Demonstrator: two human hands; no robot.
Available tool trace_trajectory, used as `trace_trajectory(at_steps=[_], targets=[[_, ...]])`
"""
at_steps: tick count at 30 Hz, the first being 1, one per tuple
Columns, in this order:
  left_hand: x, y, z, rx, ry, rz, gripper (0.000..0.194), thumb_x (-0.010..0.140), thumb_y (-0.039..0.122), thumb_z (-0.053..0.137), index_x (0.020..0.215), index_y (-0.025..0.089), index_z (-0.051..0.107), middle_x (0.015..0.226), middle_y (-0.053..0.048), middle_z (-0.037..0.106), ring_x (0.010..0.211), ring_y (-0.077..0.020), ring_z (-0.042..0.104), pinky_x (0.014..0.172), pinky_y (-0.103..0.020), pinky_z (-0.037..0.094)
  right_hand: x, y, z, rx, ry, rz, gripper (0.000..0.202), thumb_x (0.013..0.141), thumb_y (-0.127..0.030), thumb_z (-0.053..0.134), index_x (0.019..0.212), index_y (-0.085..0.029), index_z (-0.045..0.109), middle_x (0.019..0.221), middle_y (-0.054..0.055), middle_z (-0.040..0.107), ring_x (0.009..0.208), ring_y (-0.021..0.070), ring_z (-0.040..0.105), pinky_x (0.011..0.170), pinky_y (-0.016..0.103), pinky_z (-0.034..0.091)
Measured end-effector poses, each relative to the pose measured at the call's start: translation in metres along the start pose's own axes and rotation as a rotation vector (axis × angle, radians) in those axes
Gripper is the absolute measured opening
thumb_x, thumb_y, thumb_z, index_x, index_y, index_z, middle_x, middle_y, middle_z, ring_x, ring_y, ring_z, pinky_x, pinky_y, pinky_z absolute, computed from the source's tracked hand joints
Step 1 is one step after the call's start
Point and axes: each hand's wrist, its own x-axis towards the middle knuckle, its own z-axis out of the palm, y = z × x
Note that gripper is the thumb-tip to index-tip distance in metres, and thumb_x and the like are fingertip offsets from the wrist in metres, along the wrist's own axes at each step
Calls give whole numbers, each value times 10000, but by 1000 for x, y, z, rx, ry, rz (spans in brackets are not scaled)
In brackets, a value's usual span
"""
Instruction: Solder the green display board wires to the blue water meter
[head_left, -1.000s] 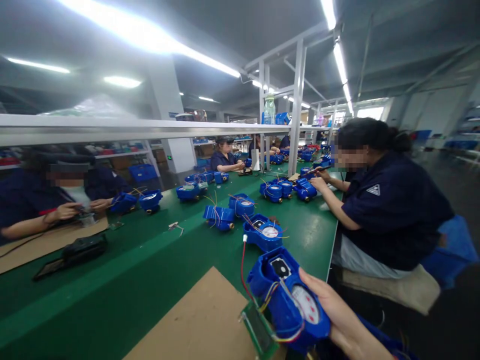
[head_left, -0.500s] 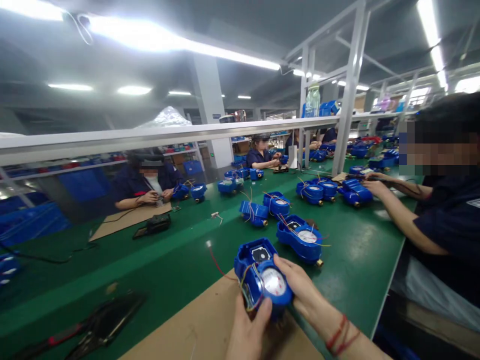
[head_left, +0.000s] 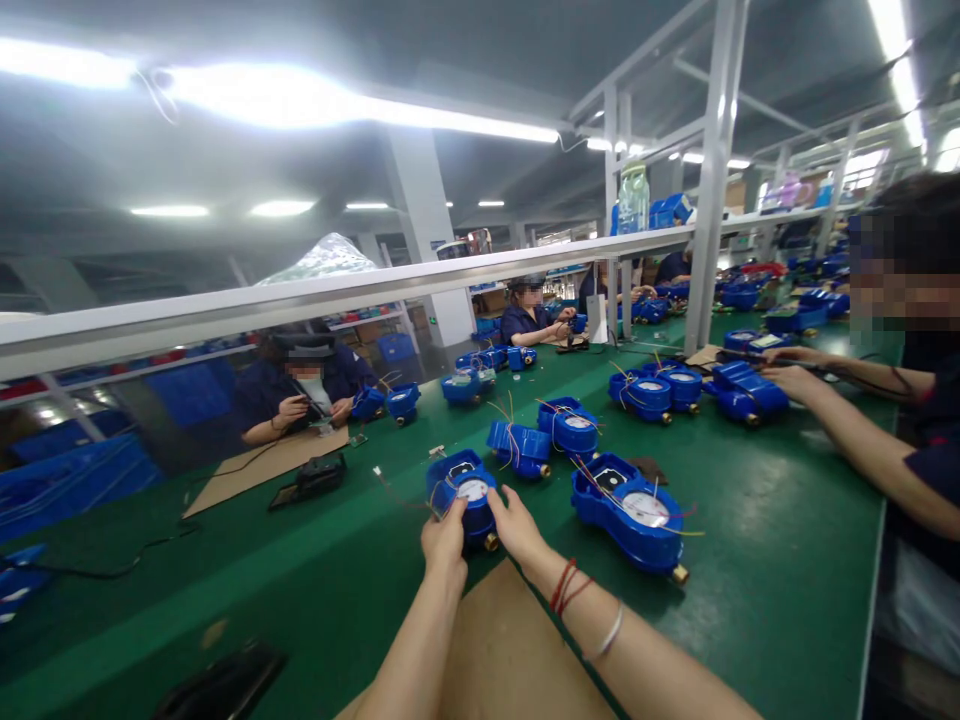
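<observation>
Both my hands reach out over the green bench (head_left: 750, 560) and hold one blue water meter (head_left: 465, 488) with a round white dial. My left hand (head_left: 444, 545) grips its near left side. My right hand (head_left: 517, 528) grips its near right side; red strings and a thin bangle circle that wrist. Thin wires trail from the meter to the left. A brown cardboard sheet (head_left: 510, 650) lies under my forearms. Another blue meter (head_left: 628, 510) with loose wires lies just right of my hands.
Several more blue meters (head_left: 570, 425) stand farther along the bench. A co-worker's arms (head_left: 840, 420) reach in at the right, and other people sit across the bench. A black tool (head_left: 319, 475) lies on cardboard at the left. A white rail (head_left: 300, 295) runs overhead.
I have carried the meter away from my body and leftward onto the bench beyond the cardboard. My arms are now stretched out, and the view has turned slightly left.
</observation>
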Motion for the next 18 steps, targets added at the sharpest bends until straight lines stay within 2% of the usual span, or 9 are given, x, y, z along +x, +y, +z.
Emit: trace_trajectory(at_steps=[2,5,8,10,12,13,15,16,18], targets=[[19,6,8,46,33,24,306,805,342,570,1016,123,536,977,-69,600,848,-171,591,750,-360,520,-25,9,-10,-195,16,-84,502,850,-421,459,1254,-129,402,1343,145,355,1282,258,242,1085,438,131],[40,17,15,152,83,27,342,808,391,552,1020,124,535,999,-79,594,877,-184,587,770,-381,513,-66,27,-28,-441,-120,-168,451,782,-353,519,1180,-141,512,1315,126,413,1260,261,290,1087,411,164],[48,26,15,290,160,45,445,759,464,588,1034,118,533,1041,-107,585,950,-225,570,837,-439,479,-87,45,-42,-609,-253,-196,477,711,-327,583,1163,-180,539,1344,94,391,1265,267,288,1092,425,156],[43,30,13,389,271,99,654,666,540,644,1103,79,491,1149,-186,521,1080,-316,493,917,-516,405,-86,52,-46,-681,-309,-206,481,721,-348,574,1177,-204,524,1363,76,365,1272,251,279,1094,413,155],[30,31,13,471,413,203,875,618,589,647,1220,18,368,1278,-267,375,1204,-412,331,986,-582,285,-80,57,-48,-728,-356,-218,476,749,-382,547,1193,-217,503,1370,65,353,1273,237,276,1093,403,158],[20,32,14,504,473,278,932,630,584,632,1268,0,285,1329,-280,292,1249,-426,239,1018,-592,218,-76,58,-49,-745,-377,-227,484,755,-400,542,1202,-222,492,1376,61,344,1274,235,271,1092,399,159],[0,32,20,558,533,466,911,694,506,592,1329,28,147,1414,-228,133,1316,-370,71,1078,-550,66,-71,61,-50,-765,-403,-250,499,767,-440,533,1213,-223,477,1380,64,334,1274,239,267,1090,399,162],[-9,32,26,582,518,561,856,719,457,577,1341,71,133,1443,-175,64,1333,-320,1,1093,-510,-10,-70,62,-51,-770,-405,-262,504,773,-451,529,1216,-220,472,1377,69,336,1273,240,267,1089,400,164],[-20,31,45,608,391,697,697,750,393,554,1326,171,229,1466,-69,48,1345,-239,-25,1105,-435,-64,-69,66,-51,-770,-398,-290,500,779,-461,533,1212,-218,473,1365,71,354,1267,238,275,1087,392,170]])
